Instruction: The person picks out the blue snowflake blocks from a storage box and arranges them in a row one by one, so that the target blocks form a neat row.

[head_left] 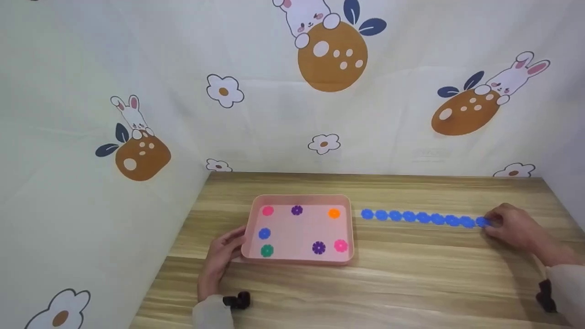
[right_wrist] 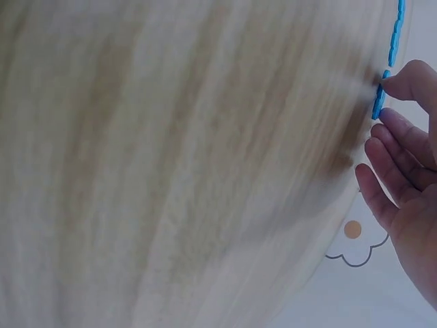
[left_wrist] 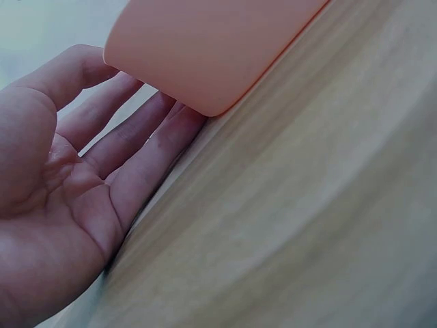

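Observation:
At the right end of a long row of blue flower-shaped plastic discs (head_left: 423, 217), my right hand (head_left: 512, 226) pinches the last blue disc (right_wrist: 380, 96) between thumb and forefinger. The other fingers of that hand are spread in the right wrist view. That disc is at the table surface, close to its neighbour. My left hand (head_left: 219, 256) touches the left wall of a pink tray (head_left: 298, 262). Its fingers (left_wrist: 147, 137) are fairly straight against the tray's outer corner in the left wrist view. Inside the tray lie scattered discs, among them a green one (head_left: 267, 250) and an orange one (head_left: 334, 213).
Under everything is a wood-grain table (head_left: 411, 283). A pale cloth (head_left: 265, 123) printed with rabbits and flowers hangs along the table's back and sides. The tray also bears pink, purple and blue discs, such as a purple disc (head_left: 318, 247).

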Tool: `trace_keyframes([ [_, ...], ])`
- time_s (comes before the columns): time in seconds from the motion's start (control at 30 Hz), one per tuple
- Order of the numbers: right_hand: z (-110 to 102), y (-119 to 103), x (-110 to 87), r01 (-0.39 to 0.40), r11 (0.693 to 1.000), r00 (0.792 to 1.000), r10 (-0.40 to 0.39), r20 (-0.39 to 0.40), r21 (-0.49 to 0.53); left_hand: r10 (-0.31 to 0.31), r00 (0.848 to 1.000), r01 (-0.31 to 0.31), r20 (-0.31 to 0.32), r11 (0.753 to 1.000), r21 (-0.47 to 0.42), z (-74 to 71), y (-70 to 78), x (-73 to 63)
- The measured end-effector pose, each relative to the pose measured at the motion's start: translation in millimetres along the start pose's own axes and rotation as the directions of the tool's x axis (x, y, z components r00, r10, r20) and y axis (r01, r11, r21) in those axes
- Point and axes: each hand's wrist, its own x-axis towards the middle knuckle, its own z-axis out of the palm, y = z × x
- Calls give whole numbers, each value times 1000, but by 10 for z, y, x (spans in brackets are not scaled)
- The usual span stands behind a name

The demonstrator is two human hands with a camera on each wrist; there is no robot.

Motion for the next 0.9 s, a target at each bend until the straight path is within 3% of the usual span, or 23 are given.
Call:
trace_keyframes([
  [0.17, -19, 0, -14, 3, 1000, 1000, -3, -6, 1, -13, 1000, 13, 2, 1000, 15, 12, -7, 7],
  [0.33, -70, -113, -3, -69, 997, 997, 68, 23, 33, -32, 999, 32, -2, 998, 51, 4, -26, 4],
  [0.43, -117, -245, 22, -86, 994, 996, 88, -17, 65, -19, 1000, 19, -1, 999, 43, 0, -14, 10],
  [0.5, -166, -353, 57, -73, 993, 993, 81, -84, 96, -6, 1000, 6, 0, 1000, 25, -5, -6, 8],
  [0.6, -250, -533, 119, -29, 987, 964, 70, -256, 161, 10, 1000, -10, 6, 1000, 5, -4, -6, 8],
  [0.7, -337, -751, 207, 42, 967, 898, 74, -434, 250, 22, 1000, -22, 22, 1000, 1, -14, -3, 2],
  [0.77, -376, -905, 256, 104, 949, 862, 63, -503, 298, 18, 999, -18, 29, 1000, 13, -9, -11, 1],
  [0.83, -402, -1061, 295, 149, 933, 857, 43, -514, 327, 15, 999, -15, 31, 1000, 20, -7, -13, -3],
  [0.9, -405, -1206, 329, 186, 922, 867, 8, -499, 338, 9, 1000, -9, 30, 1000, 21, -1, -15, -6],
])
